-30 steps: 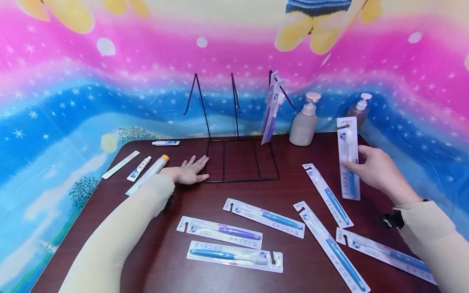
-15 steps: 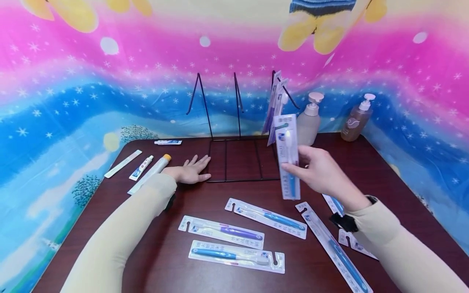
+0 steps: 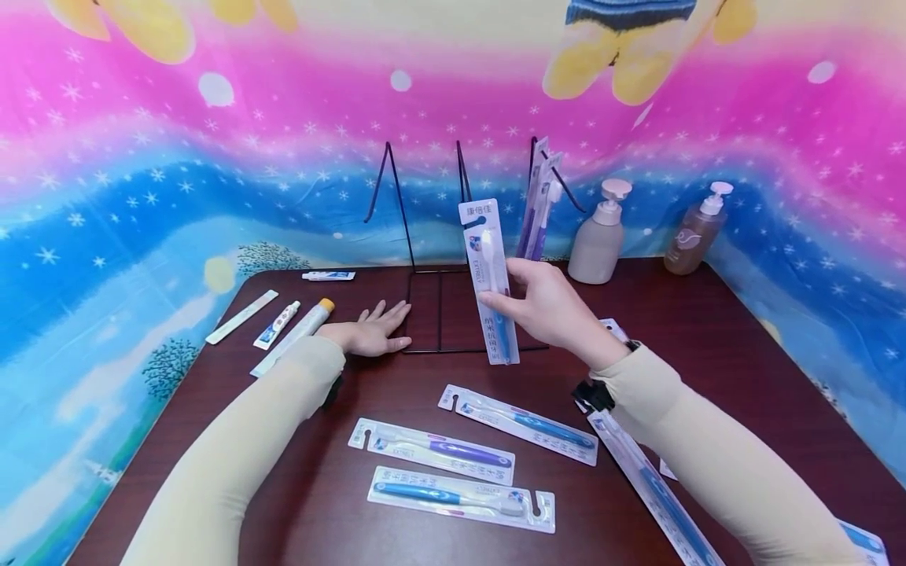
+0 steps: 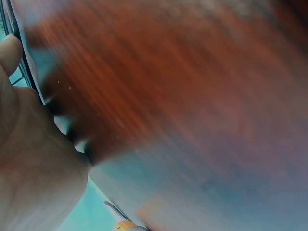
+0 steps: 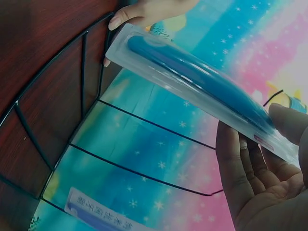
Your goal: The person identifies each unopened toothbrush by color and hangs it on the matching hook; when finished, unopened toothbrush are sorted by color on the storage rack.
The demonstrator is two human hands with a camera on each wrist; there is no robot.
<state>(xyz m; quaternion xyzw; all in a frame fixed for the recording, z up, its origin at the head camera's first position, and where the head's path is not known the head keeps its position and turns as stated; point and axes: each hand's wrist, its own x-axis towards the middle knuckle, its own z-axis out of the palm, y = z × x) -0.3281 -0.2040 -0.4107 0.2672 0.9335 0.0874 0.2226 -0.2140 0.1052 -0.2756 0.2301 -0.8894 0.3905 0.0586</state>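
My right hand [image 3: 552, 303] pinches a packaged blue toothbrush [image 3: 491, 283] by its edge, thumb in front. The pack stands nearly upright over the black wire rack [image 3: 440, 314], its hook slot at the top and overlapping the middle prong in the head view. The right wrist view shows the blue handle [image 5: 192, 77] under clear plastic, with the fingers behind the card. My left hand [image 3: 371, 330] rests flat on the table, fingers spread, fingertips at the rack base's left side. Packaged purple toothbrushes [image 3: 539, 204] hang on the rack's right prong.
Several packaged toothbrushes, among them a purple one [image 3: 439, 450] and a blue one [image 3: 460, 498], lie at the front. Toothpaste tubes [image 3: 293, 338] lie at the left. A grey pump bottle [image 3: 597, 240] and a brown pump bottle [image 3: 695, 232] stand at the back right.
My right hand has carried the packaged blue toothbrush leftward from the table's right side to the rack's middle, raising it slightly. My left hand has stayed at the rack base.
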